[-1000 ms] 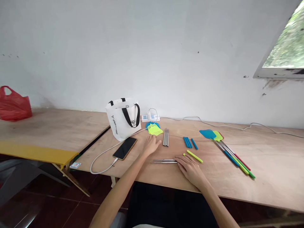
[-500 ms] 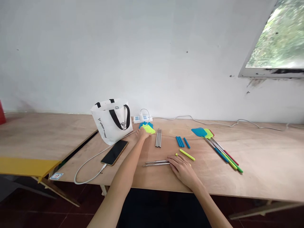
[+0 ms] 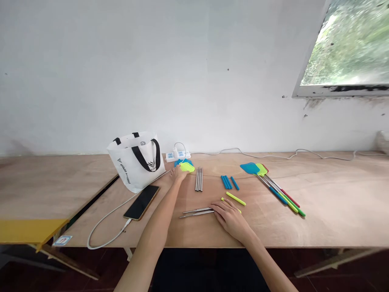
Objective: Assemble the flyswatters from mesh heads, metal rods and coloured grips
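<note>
My left hand (image 3: 178,174) reaches to the back of the table, its fingers closed at the near edge of a yellow-green fly swatter head (image 3: 187,167). Blue swatter heads (image 3: 179,162) lie just behind it. Palm down near the front edge, my right hand (image 3: 230,218) has its bent fingers over the ends of metal rods (image 3: 197,212). A yellow-green handle sleeve sticks out partly from beneath that hand; another yellow-green sleeve (image 3: 236,198) lies beyond it. More metal rods (image 3: 199,179) sit in a row between the hands, with several blue handle sleeves (image 3: 226,182) to their right.
Assembled fly swatters (image 3: 275,188) lie stacked at the right. On the left stand a white tote bag (image 3: 133,162) and a phone (image 3: 141,202) with a charging cable. A power strip (image 3: 170,157) rests against the wall. The wooden table (image 3: 334,211) has a front edge close to me.
The view has swung slightly to the right. My left hand stays at the yellow-green swatter head. The rods at my right hand now point a little more toward the front edge.
</note>
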Demonstrator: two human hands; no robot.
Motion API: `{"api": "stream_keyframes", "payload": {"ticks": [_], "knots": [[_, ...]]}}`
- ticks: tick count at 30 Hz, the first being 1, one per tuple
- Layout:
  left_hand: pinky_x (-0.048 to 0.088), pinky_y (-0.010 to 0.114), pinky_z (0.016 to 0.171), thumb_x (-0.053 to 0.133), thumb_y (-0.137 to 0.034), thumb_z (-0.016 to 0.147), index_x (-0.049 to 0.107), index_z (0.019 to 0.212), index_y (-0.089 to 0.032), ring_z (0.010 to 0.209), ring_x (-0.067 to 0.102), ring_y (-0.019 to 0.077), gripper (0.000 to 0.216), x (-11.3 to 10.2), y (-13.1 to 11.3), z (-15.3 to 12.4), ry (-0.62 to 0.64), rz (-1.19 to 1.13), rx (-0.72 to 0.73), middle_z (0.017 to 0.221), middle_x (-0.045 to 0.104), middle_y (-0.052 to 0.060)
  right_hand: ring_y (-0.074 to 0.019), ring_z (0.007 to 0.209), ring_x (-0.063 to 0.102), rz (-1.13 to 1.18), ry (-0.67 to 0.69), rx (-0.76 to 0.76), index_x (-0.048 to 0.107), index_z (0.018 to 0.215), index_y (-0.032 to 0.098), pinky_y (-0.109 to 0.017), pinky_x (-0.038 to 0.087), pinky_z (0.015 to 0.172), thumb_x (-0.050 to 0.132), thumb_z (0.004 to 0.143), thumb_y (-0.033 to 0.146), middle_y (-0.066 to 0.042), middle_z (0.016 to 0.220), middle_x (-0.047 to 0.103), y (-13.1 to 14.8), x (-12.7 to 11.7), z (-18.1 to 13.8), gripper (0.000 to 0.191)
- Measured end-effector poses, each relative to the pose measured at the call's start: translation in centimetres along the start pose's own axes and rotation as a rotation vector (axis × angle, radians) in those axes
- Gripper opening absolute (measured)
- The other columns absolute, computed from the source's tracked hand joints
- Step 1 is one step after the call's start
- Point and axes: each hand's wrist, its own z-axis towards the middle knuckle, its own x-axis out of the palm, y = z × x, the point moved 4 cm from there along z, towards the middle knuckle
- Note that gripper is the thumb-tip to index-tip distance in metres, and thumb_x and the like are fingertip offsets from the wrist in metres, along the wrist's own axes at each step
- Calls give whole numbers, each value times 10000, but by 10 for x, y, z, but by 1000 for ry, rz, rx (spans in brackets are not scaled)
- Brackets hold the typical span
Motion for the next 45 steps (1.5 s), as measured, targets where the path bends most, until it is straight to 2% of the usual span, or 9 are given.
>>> {"api": "stream_keyframes", "payload": {"ticks": [3,7,15,22,25,28,32,39,45], "knots": [[351,577,1098,561,-615,888,438,1474,-219,1410,396,438,719,8,-1,-2,-19,23,-18,1510,464,207,-201,1125,677,-19,-1,-2,622,1306,304,-476,473,1122,449,1008,160,-19,1220,722,0,-1,0,373],[198,554,1198,540,-658,870,339,1538,-264,1530,180,394,801,16,-4,-5,11,54,106,1651,278,139,-210,1148,663,-3,13,7,601,1335,311,-482,470,1116,445,1012,165,-23,1230,713,0,0,0,387],[201,596,1183,534,-579,903,422,1485,-200,1496,269,411,704,7,0,-13,101,118,254,1643,285,191,-215,1134,665,9,16,14,620,1304,295,-498,445,1133,421,1018,161,-29,1220,715,-1,1,-1,372],[169,630,1180,461,-719,884,301,1551,-77,1519,188,457,939,5,-22,-6,92,126,243,1645,173,302,-221,1139,668,22,14,19,585,1346,311,-516,453,1126,426,1018,147,-26,1228,710,0,4,-1,400],[189,738,1113,445,-761,869,283,1582,-192,1500,173,525,926,1,-29,5,123,120,148,1667,138,267,-225,1124,676,13,-9,25,569,1367,317,-511,479,1100,440,1012,142,-26,1217,715,-2,7,-2,417],[178,807,1064,484,-794,832,450,1493,-313,1485,192,547,818,-4,-32,7,161,136,109,1660,233,203,-213,1120,677,24,-19,4,565,1377,314,-495,475,1110,451,1009,140,-25,1212,716,-4,10,-2,423],[209,794,1066,454,-728,893,561,1377,-300,1460,276,494,655,-8,-25,-13,108,158,164,1591,373,175,-210,1137,667,18,9,10,565,1384,310,-495,460,1118,443,1015,135,-21,1222,714,-3,7,-2,426],[185,726,1128,354,-623,988,506,1445,-322,1490,246,442,568,-6,7,-63,38,215,239,1636,315,129,-215,1131,664,25,28,30,612,1332,307,-494,458,1112,453,1020,156,-16,1218,716,-3,3,0,382],[136,693,1174,286,-652,1003,355,1573,-274,1522,219,415,687,-6,18,-88,20,250,284,1658,278,155,-208,1149,655,26,18,22,625,1313,299,-486,435,1142,456,1015,157,-12,1247,710,-6,6,-2,371]]}}
